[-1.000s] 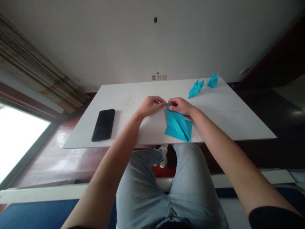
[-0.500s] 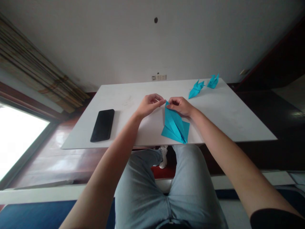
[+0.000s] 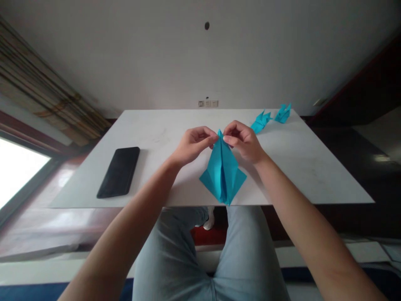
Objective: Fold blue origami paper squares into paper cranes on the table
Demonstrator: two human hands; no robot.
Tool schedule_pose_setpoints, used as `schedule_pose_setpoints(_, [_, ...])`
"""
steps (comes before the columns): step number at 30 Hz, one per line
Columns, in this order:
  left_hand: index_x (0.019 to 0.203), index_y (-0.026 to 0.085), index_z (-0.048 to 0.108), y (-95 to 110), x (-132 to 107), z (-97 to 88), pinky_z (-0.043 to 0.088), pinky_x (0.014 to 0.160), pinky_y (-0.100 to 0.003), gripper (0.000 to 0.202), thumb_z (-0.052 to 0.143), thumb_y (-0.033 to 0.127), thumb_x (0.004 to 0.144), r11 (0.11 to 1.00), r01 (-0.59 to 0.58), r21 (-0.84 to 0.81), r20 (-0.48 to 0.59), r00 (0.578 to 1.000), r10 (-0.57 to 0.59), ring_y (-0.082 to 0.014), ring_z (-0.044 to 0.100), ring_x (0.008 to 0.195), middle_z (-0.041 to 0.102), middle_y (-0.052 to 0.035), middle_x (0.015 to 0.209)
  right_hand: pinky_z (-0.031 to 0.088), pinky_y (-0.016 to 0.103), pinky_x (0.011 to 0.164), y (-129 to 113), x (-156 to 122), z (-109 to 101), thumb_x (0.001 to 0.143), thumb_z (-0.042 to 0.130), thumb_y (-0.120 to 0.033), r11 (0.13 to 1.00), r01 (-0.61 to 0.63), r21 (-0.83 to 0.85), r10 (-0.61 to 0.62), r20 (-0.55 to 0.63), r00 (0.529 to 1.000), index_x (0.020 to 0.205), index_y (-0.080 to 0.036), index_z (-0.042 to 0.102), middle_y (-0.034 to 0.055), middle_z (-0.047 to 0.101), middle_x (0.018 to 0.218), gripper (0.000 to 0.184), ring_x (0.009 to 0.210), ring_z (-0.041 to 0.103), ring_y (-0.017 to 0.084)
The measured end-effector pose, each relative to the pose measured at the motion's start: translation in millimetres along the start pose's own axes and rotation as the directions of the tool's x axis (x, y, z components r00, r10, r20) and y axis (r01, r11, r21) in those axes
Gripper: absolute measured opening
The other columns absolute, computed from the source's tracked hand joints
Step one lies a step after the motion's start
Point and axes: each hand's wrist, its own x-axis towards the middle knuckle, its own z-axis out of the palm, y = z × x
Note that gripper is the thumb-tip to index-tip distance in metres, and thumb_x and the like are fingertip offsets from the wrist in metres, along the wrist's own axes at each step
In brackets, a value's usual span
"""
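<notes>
A partly folded blue paper [image 3: 222, 173] stands over the near edge of the white table [image 3: 175, 129], its long point up and its lower tip past the edge. My left hand [image 3: 191, 144] pinches the top point from the left, fingers closed. My right hand [image 3: 242, 140] pinches the same point from the right, fingers closed. The two hands almost meet at the tip.
A black phone [image 3: 119, 171] lies flat at the table's near left. Two finished blue paper figures, the first figure [image 3: 260, 121] and the second figure [image 3: 282, 113], sit at the far right corner. A wall socket [image 3: 208, 103] is behind the table. My legs in grey jeans [image 3: 200, 259] are below.
The blue paper has been lifted and turned from lying slanted to standing upright and centred between both hands. The view has tipped a little, so the table sits lower.
</notes>
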Motion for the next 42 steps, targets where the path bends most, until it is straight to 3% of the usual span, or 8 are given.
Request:
schedule_pose_setpoints(4, [0.084, 0.018, 0.076, 3.2, -2.7, 0.9, 0.055, 0.070, -0.028, 0.052, 0.095, 0.065, 0.088, 0.998, 0.005, 0.063, -0.002, 1.000, -0.004, -0.0137, 0.065, 0.071, 0.073, -0.0031, 0.077, 0.038, 0.028, 0.059, -5.7, -0.7, -1.2, 0.095, 0.087, -0.055, 0.999, 0.011, -0.049, -0.012, -0.027, 1.000, 0.092, -0.024, 0.072, -0.0026, 0.063, 0.078, 0.035, 0.066, 0.047, 0.013])
schedule_pose_setpoints(8, [0.081, 0.018, 0.073, 4.6, -4.8, 1.3, 0.054, 0.072, -0.028, 0.052, 0.097, 0.064, 0.085, 0.993, 0.013, 0.117, 0.013, 1.000, -0.015, -0.0136, 0.064, 0.071, 0.073, -0.0020, 0.075, 0.035, 0.027, 0.057, -7.3, -1.0, -1.6, 0.090, 0.093, -0.050, 0.995, -0.028, -0.093, 0.027, -0.015, 1.000, 0.091, -0.022, 0.074, -0.0032, 0.061, 0.075, 0.033, 0.065, 0.046, 0.012])
schedule_pose_setpoints(19, [0.079, 0.020, 0.072, 9.6, -5.9, 2.2, 0.057, 0.076, -0.031, 0.053, 0.095, 0.067, 0.086, 0.985, -0.001, 0.171, 0.030, 1.000, -0.004, -0.0171, 0.068, 0.076, 0.075, -0.0033, 0.076, 0.038, 0.031, 0.061, -14.5, -2.7, 1.5, 0.085, 0.097, -0.061, 0.986, -0.110, -0.123, 0.111, 0.002, 0.994, 0.088, -0.025, 0.070, -0.0017, 0.056, 0.077, 0.045, 0.070, 0.047, 0.015])
schedule_pose_setpoints(28, [0.080, 0.019, 0.073, 7.8, -4.8, 0.7, 0.057, 0.076, -0.030, 0.053, 0.095, 0.067, 0.087, 0.979, -0.006, 0.201, 0.061, 0.998, -0.006, -0.0172, 0.069, 0.077, 0.078, -0.0047, 0.080, 0.037, 0.031, 0.058, -12.8, -1.7, 4.5, 0.089, 0.092, -0.068, 0.989, -0.098, -0.111, 0.100, 0.010, 0.995, 0.087, -0.026, 0.067, -0.0021, 0.057, 0.074, 0.049, 0.065, 0.048, 0.015])
schedule_pose_setpoints(36, [0.081, 0.019, 0.070, 5.9, -3.6, -1.3, 0.053, 0.073, -0.029, 0.050, 0.092, 0.064, 0.090, 0.984, -0.031, 0.177, 0.073, 0.997, 0.018, -0.0148, 0.065, 0.073, 0.076, -0.0035, 0.079, 0.039, 0.030, 0.055, -8.7, -4.2, 9.1, 0.094, 0.088, -0.066, 0.996, -0.060, -0.059, 0.060, 0.008, 0.998, 0.092, -0.027, 0.064, -0.0027, 0.057, 0.081, 0.045, 0.062, 0.050, 0.013])
schedule_pose_setpoints(42, [0.077, 0.020, 0.068, 5.4, -4.7, -1.8, 0.053, 0.074, -0.029, 0.042, 0.091, 0.053, 0.090, 0.978, -0.003, 0.207, 0.088, 0.996, -0.015, -0.0145, 0.063, 0.072, 0.072, -0.0019, 0.076, 0.040, 0.029, 0.051, -4.8, 0.4, 0.9, 0.095, 0.087, -0.067, 1.000, -0.005, -0.009, 0.003, -0.148, 0.989, 0.100, -0.030, 0.061, -0.0028, 0.059, 0.091, 0.046, 0.059, 0.042, 0.011])
